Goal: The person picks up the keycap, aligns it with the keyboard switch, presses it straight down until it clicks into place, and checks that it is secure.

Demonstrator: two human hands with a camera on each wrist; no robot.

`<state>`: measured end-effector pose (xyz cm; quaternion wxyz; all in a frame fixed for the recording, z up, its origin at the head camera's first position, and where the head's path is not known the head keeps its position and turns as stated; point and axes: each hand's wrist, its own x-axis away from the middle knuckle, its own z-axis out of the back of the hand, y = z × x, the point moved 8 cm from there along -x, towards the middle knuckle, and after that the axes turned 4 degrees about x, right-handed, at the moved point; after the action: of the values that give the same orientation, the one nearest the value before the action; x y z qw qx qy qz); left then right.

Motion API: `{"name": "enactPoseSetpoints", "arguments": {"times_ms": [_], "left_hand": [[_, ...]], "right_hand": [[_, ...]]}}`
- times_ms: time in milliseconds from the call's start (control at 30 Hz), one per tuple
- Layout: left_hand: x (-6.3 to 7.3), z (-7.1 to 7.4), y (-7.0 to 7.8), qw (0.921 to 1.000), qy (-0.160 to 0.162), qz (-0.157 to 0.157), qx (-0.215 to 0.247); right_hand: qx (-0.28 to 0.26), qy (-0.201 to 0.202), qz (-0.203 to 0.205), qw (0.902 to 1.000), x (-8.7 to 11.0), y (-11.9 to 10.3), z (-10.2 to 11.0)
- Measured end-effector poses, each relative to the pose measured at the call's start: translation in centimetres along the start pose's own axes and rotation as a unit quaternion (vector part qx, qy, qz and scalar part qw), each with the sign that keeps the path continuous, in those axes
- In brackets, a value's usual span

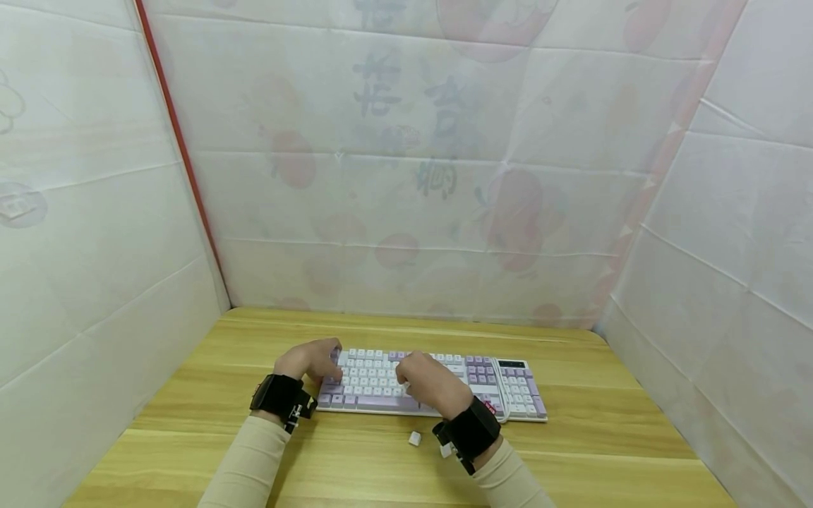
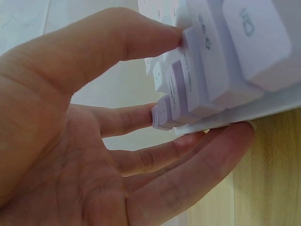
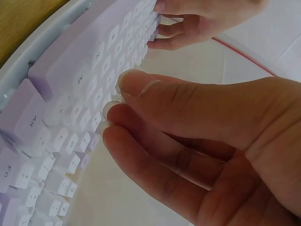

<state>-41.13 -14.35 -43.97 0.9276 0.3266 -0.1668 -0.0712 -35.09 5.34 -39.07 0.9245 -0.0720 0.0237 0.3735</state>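
A white and lilac keyboard lies lengthwise on the wooden table. At its left end my left hand grips the edge. In the left wrist view that thumb presses on the side of the Caps Lock key, with the other fingers spread along the keyboard's end and underside. My right hand is over the middle of the letter keys. Its thumb and bent fingertips pinch a small white keycap, mostly hidden between them. A loose white keycap rests on the table in front of the keyboard.
A white cable, bundled lengthwise, lies across the keyboard's right part, with a red tag beside it. Another small white piece shows by the right wrist strap. Pale cloth walls enclose the table at the back and sides.
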Motion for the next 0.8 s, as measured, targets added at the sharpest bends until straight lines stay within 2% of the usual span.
{"name": "enactPoseSetpoints", "arguments": {"times_ms": [800], "left_hand": [[0.10, 0.00, 0.03, 1.0000, -0.001, -0.003, 0.003]], "right_hand": [[0.006, 0.012, -0.010, 0.9999, -0.49, 0.88, -0.26]]}}
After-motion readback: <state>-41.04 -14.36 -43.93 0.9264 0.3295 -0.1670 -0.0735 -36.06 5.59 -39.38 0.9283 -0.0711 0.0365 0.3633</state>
